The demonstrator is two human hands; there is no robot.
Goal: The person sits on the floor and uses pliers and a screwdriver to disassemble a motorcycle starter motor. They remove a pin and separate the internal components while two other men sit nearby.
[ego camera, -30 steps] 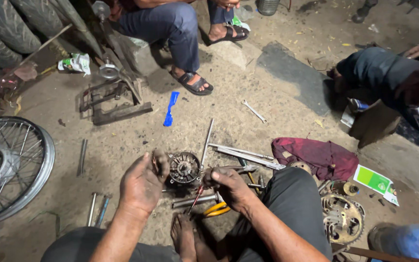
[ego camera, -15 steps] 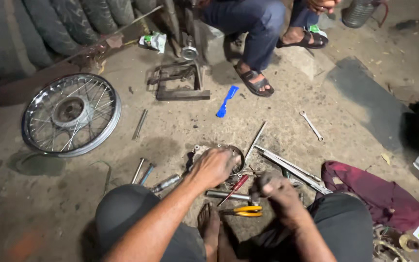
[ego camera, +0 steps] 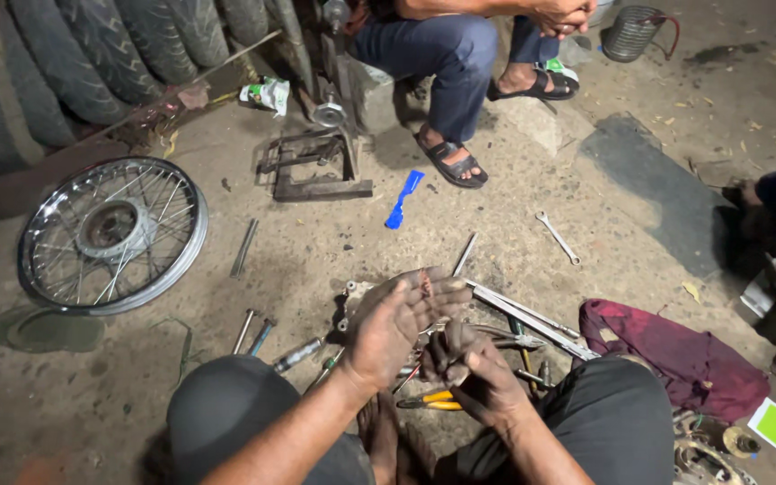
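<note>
Left hand (ego camera: 399, 325) is held open, palm up and fingers spread, over a greasy metal hub part (ego camera: 355, 301) on the floor; nothing is gripped. Right hand (ego camera: 471, 370) is seen just below it, fingers curled in a narrow grip; whether anything is held cannot be told (knuckles hide it). Yellow-handled pliers (ego camera: 433, 401) are laid on the floor just under the right hand, with long metal rods (ego camera: 521, 313) fanned out beside both hands. A spoked wheel (ego camera: 111, 235) is laid flat well to the left. A blue plastic tool (ego camera: 403, 199) and a spanner (ego camera: 558, 237) are seen farther up the floor, near a seated person's sandalled foot (ego camera: 453, 163). A maroon rag (ego camera: 675, 352) is crumpled to the right. Tyres (ego camera: 92, 54) are stacked top left.
</note>
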